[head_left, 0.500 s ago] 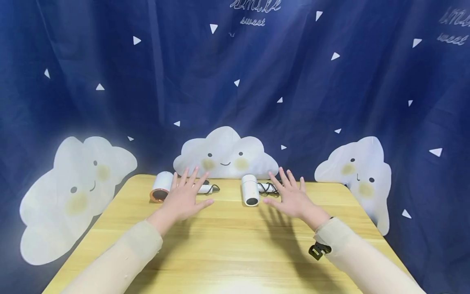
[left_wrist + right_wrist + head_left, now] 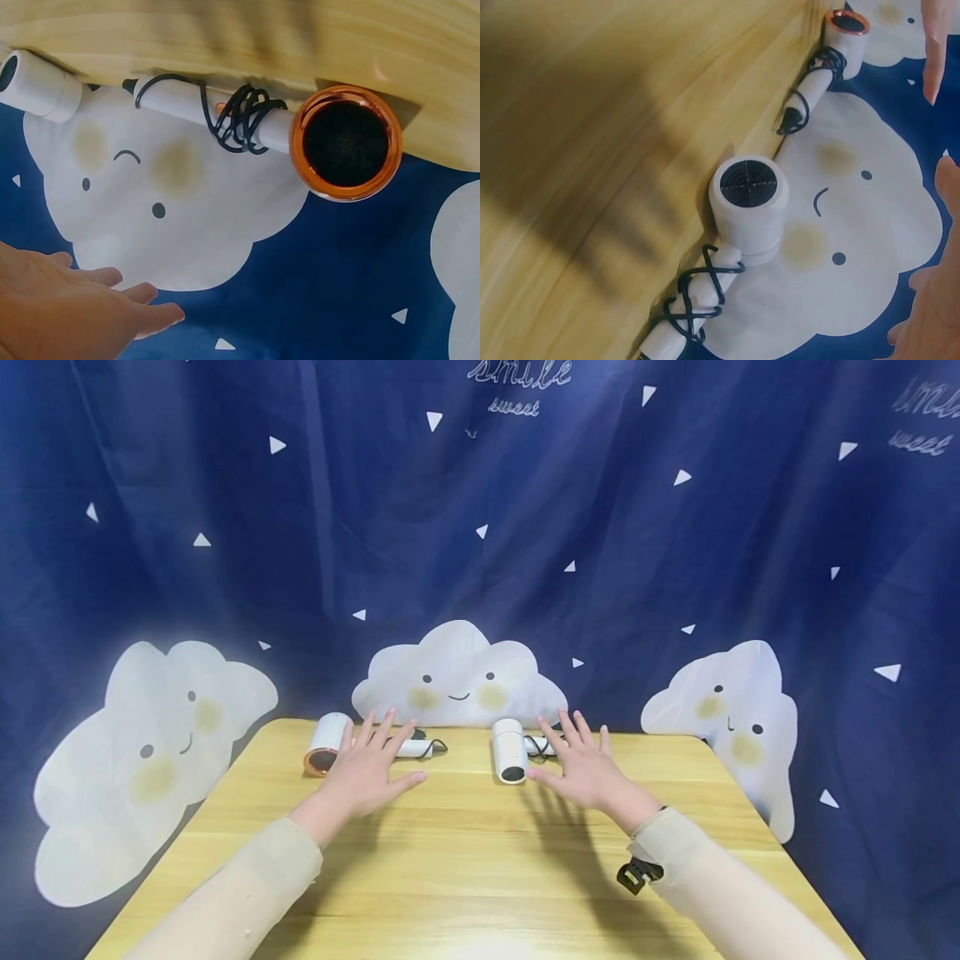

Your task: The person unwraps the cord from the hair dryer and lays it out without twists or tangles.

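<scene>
Two white hair dryers lie near the back edge of the table. The left hair dryer (image 2: 330,735) has a copper-orange rim around its dark outlet; in the left wrist view a black cord (image 2: 244,120) winds round its handle. A plainer hair dryer (image 2: 510,750) with a black grille lies right of the middle, its cord (image 2: 697,300) crisscrossed over the handle. My left hand (image 2: 363,774) hovers with fingers spread, partly hiding the copper-rimmed dryer. My right hand (image 2: 588,772) is also spread in the air beside the other dryer, covering part of its handle. Neither hand holds anything.
The wooden table (image 2: 465,852) carries the shadows of both arms. Behind it hangs a dark blue curtain (image 2: 420,527) printed with white clouds and triangles. A black strap (image 2: 639,875) hangs at the right sleeve's cuff.
Both hands have shifted slightly left and a little toward me, fingers still spread. The hair dryers lie as before; the head view has tilted very slightly.
</scene>
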A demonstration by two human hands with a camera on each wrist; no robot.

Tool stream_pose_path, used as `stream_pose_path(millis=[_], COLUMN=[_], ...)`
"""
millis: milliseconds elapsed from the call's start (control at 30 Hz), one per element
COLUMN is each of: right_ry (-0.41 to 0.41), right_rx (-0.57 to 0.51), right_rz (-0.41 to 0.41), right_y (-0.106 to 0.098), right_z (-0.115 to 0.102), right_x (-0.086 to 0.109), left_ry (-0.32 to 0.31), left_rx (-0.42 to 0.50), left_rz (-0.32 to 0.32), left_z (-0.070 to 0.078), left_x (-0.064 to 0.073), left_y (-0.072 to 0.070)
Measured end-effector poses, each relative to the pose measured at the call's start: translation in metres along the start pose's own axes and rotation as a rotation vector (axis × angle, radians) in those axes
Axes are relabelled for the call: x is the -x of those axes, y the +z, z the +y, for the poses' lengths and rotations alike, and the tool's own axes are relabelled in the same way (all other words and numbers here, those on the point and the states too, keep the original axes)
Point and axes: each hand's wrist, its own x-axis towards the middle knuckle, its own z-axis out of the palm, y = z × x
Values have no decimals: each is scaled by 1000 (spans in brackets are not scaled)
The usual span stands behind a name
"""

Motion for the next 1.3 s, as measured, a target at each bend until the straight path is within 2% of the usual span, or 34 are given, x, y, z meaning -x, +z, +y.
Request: stream_pose_path(millis=[433,667,1033,1300], right_ry=[-28,-21,-22,-39], right_rx=[-49,-33,-19,-30], right_rz=[19,14,-33,-6], right_y=[17,22,32,40], right_z=[-5,-7,-15,-19], right_x=[-4,-6,-6,-5], left_ry=[10,32,-5,-29], left_rx=[8,33,41,47], left_rz=[9,24,15,4], left_z=[-10,-12,-22,-31], left_x=[2,4,11,11], left_y=[8,11,20,28])
